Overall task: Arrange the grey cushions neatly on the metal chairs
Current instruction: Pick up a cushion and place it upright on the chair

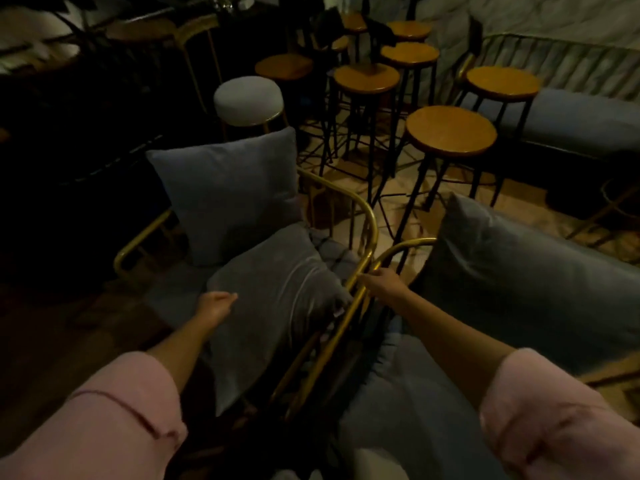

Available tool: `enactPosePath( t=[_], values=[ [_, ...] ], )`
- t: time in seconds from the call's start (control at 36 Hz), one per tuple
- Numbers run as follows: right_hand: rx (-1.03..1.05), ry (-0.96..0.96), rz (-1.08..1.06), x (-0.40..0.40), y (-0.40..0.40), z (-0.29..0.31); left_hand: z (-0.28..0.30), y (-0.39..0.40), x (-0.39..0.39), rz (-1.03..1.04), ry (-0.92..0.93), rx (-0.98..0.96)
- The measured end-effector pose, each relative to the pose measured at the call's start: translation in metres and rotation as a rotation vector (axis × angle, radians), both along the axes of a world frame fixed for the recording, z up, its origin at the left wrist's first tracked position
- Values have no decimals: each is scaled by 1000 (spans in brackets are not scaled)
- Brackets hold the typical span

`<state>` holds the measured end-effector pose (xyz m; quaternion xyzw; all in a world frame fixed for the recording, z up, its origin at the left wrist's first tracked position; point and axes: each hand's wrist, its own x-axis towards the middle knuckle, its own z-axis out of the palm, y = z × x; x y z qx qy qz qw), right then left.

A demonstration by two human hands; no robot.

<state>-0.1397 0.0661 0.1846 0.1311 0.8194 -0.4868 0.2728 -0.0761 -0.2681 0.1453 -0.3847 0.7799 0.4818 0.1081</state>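
Two gold metal chairs stand side by side. The left chair (pixel 367 216) holds a grey cushion (pixel 225 195) upright against its back and a second grey cushion (pixel 277 306) lying tilted across the seat toward the right armrest. My left hand (pixel 216 303) rests on that lying cushion's left edge, fingers curled, its grip unclear. My right hand (pixel 384 284) sits at the gold rails where the two chairs meet, touching the cushion's right corner. The right chair (pixel 405 245) has a large grey cushion (pixel 519 282) leaning against its back.
Several wooden bar stools (pixel 450 129) with black legs crowd the floor beyond the chairs. A white padded stool (pixel 247 98) stands behind the left chair. A grey bench seat (pixel 581 119) with a gold railing runs along the right wall. The left side is dark.
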Motion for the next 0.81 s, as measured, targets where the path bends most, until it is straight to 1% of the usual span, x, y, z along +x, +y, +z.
enactPosePath(
  t=[0.08, 0.14, 0.25, 0.33, 0.42, 0.5, 0.58, 0.64, 0.69, 0.75, 0.81],
  values=[
    [67, 16, 50, -7, -37, -14, -38, -43, 5, 25, -90, 4],
    [138, 15, 78, -16, -60, -26, -58, -64, 7, 46, -126, 41],
    [173, -9, 90, -32, -104, -43, -85, -89, 8, 131, -158, 160],
    [223, 17, 99, -42, -137, -52, -105, -101, 6, 203, -213, 258],
    [357, 32, 130, -53, -162, -73, -132, -110, 5, 246, -284, 393],
    [550, 54, 200, -67, -172, -107, -169, -125, 1, 262, -329, 469],
    [676, 10, 196, -76, -180, -118, -200, -136, -6, 317, -324, 490],
    [726, -39, 177, -83, -183, -121, -212, -137, -12, 347, -327, 518],
    [752, -78, 153, -91, -182, -128, -220, -134, -16, 379, -342, 663],
    [740, -111, 112, -95, -182, -132, -224, -132, -16, 389, -311, 812],
    [710, -133, 74, -98, -180, -134, -218, -126, -18, 380, -290, 857]
  ],
)
